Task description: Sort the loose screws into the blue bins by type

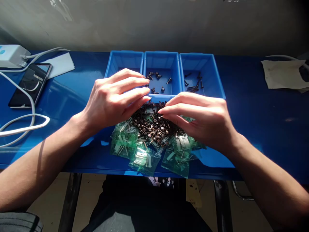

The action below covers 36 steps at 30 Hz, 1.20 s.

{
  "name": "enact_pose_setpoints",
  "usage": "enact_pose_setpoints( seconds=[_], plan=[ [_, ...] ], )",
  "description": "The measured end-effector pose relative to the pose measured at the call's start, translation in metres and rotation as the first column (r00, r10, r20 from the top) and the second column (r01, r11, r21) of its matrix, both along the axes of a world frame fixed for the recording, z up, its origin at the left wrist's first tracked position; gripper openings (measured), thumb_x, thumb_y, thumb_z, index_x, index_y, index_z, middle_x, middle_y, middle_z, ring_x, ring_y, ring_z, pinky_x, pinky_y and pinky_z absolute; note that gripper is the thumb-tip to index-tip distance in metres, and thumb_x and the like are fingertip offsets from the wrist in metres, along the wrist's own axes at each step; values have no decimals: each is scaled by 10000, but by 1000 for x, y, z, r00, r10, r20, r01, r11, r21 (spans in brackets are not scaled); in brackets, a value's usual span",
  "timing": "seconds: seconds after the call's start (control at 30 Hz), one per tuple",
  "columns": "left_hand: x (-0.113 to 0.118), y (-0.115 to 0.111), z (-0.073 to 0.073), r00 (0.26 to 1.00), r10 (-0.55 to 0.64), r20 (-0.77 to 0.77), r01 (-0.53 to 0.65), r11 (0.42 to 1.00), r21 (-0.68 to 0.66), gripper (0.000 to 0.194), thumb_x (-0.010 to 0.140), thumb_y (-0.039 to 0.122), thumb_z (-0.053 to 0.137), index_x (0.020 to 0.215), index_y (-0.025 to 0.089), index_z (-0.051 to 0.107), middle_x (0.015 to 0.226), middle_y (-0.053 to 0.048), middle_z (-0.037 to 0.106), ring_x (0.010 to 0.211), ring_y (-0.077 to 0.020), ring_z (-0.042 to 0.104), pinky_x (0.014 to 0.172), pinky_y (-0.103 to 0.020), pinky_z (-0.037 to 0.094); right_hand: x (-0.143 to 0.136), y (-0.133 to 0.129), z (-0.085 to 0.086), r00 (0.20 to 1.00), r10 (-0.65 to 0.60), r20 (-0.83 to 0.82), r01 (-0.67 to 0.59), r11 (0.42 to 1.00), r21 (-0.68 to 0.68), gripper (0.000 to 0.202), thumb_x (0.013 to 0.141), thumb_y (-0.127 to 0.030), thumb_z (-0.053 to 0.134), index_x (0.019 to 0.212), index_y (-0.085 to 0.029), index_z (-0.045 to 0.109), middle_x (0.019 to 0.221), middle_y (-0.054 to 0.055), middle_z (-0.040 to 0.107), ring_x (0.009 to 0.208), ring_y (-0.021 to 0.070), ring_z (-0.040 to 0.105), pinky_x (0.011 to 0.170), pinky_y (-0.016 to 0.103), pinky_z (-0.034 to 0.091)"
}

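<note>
A heap of dark screws (pixel 154 129) lies on the blue table in front of three joined blue bins. Over the front of the left bin (pixel 125 58) and the edge of the middle bin (pixel 166 59) is my left hand (pixel 118 96), its fingers pressed together; anything they hold is hidden. My right hand (pixel 200 114) is at the right of the heap, fingertips pinched above the screws on something too small to name. Several screws lie in the middle bin and several thin ones in the right bin (pixel 205 74). Green plastic bags (pixel 143 159) with pale plugs surround the heap's front.
On the left are a phone (pixel 30 85), a white paper (pixel 61 66), a white power strip (pixel 13 55) and looping white cables. A beige paper (pixel 282 74) lies at the far right. Behind the bins stands a grey wall (pixel 159 25).
</note>
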State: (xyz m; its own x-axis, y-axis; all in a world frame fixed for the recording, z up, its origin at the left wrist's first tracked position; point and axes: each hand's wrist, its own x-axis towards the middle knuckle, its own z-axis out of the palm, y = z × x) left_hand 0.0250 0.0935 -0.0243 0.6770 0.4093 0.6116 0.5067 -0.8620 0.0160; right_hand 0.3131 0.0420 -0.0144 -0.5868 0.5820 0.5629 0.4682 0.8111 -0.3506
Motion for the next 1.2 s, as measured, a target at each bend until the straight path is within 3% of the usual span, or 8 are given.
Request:
enact_pose_setpoints(
  seconds=[0.13, 0.23, 0.4, 0.47, 0.57, 0.67, 0.8, 1.2],
  plan=[
    [0, 0, 1, 1000, 1, -18, 0, 998, 61, 162, 1109, 270, 722, 1264, 273, 767, 1322, -60, 837, 1273, -302, 810, 979, -485, 750, -5, 1, 5, 959, -107, -262, 63, 983, -172, 145, 1041, -125, 803, 1022, -259, 856, 992, 9, 849, 865, 177, 807, 771, 363, 709],
    [0, 1, 2, 999, 11, -49, -7, 997, 71, 138, 1114, 287, 715, 1240, 279, 770, 1315, -48, 840, 1252, -294, 818, 939, -473, 761, -6, 2, 7, 872, -277, -405, 215, 958, -192, 175, 1032, -107, 789, 1100, -246, 872, 1084, 77, 847, 949, 244, 820, 830, 441, 736],
    [0, 2, 2, 998, 7, -63, -3, 997, 71, 134, 1119, 295, 696, 1224, 276, 779, 1308, -49, 842, 1238, -291, 820, 908, -480, 765, 1, -1, 10, 786, -482, -387, 472, 872, -127, 395, 1110, -130, 641, 1404, -327, 817, 1445, 121, 773, 1166, 317, 793, 837, 499, 706],
    [0, 1, 2, 998, 9, -64, -4, 998, 68, 146, 1122, 291, 687, 1230, 272, 783, 1315, -57, 839, 1245, -296, 817, 917, -494, 762, 4, -2, 10, 860, -407, -309, 406, 911, -71, 413, 1107, -105, 627, 1365, -360, 825, 1352, 91, 803, 1085, 286, 797, 791, 476, 688],
    [-1, 1, 2, 997, 22, -76, -18, 998, 60, 159, 1130, 306, 676, 1240, 282, 788, 1328, -54, 835, 1260, -296, 813, 930, -491, 754, 4, 0, 4, 997, -46, -66, 48, 998, 30, 290, 1070, -124, 733, 1301, -274, 826, 1154, 79, 837, 990, 239, 793, 823, 436, 694],
    [-1, 1, 2, 997, 21, -73, -17, 998, 58, 155, 1129, 323, 683, 1235, 288, 791, 1318, -50, 838, 1256, -294, 813, 914, -472, 746, -2, 3, -6, 980, 117, 164, -135, 985, 107, 164, 1078, -200, 763, 1228, -164, 819, 1123, 115, 825, 933, 233, 748, 786, 423, 689],
    [0, 1, 2, 997, 19, -79, -16, 999, 49, 158, 1130, 326, 681, 1238, 287, 790, 1309, -51, 840, 1255, -293, 811, 913, -473, 736, -9, 2, -13, 974, 116, 195, -143, 982, 126, 106, 1104, -173, 717, 1038, -168, 800, 1092, 103, 822, 895, 204, 702, 795, 383, 665],
    [3, 1, -1, 999, 0, -44, 4, 995, 102, 132, 1113, 303, 709, 1200, 238, 783, 1267, -63, 849, 1203, -315, 828, 869, -458, 735, -9, 1, -15, 981, 140, 135, -154, 982, 104, 122, 1100, -93, 686, 1121, -163, 784, 1048, 81, 812, 869, 186, 702, 762, 351, 634]
  ],
)
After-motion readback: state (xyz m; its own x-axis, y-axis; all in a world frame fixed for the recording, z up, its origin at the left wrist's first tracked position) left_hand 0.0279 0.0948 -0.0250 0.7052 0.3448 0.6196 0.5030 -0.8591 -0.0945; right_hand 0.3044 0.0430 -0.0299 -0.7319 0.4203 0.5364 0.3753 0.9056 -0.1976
